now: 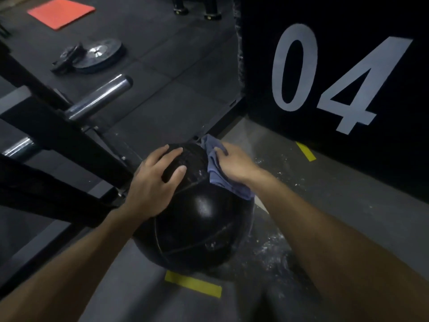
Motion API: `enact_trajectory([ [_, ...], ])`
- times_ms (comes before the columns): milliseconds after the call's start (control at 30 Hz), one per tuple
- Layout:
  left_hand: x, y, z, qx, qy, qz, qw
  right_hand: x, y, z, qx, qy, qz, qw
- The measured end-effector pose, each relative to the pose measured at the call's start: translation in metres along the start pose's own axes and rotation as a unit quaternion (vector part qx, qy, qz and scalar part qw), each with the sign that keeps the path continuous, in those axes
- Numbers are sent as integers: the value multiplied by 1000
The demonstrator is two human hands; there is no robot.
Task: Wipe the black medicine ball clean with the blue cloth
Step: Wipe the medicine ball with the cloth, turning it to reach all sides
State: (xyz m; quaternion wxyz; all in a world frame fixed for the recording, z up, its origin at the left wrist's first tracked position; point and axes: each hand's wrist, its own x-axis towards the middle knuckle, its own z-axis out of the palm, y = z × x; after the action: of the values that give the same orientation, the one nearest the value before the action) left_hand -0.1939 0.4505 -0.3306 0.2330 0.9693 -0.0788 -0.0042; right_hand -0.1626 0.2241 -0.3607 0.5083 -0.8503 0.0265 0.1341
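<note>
The black medicine ball [197, 224] sits on the grey floor in the middle of the head view, stitched seams and whitish smudges on its skin. My left hand [153, 182] rests on its upper left side, fingers spread and laid over the top. My right hand [234, 163] holds the crumpled blue cloth [218, 175] against the ball's upper right side, fingers curled over the fabric. Part of the cloth hangs below my right wrist.
A black rack frame [58, 140] with chrome bar sleeves [99, 98] stands close on the left. A black wall with a white "04" [334, 75] rises at right. Weight plates [97, 55] and a red mat [61, 11] lie further off. Yellow tape marks [192, 283] and white dust dot the floor.
</note>
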Motion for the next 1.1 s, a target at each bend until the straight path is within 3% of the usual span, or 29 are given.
enact_trajectory([
  [167,23,-5,-16,76,53,-21,995,19,-9,2,-24,12,-38,999],
  [267,21,6,-17,49,22,-9,999,38,-11,5,-15,36,-36,999],
  [400,14,0,2,114,-23,9,993,42,-2,5,14,56,-46,997],
  [467,26,4,0,111,0,9,994,44,3,5,20,63,-57,996],
  [600,20,16,10,118,93,85,985,56,10,10,24,77,-64,995],
  [733,5,9,28,171,115,98,974,64,18,19,27,60,-55,996],
  [900,35,-9,10,113,72,60,989,50,17,37,4,98,-86,991],
  [1033,37,-16,1,98,28,46,994,-9,17,66,-57,214,-172,960],
  [1100,42,-15,-4,76,7,36,996,-47,20,87,-82,228,-191,951],
])
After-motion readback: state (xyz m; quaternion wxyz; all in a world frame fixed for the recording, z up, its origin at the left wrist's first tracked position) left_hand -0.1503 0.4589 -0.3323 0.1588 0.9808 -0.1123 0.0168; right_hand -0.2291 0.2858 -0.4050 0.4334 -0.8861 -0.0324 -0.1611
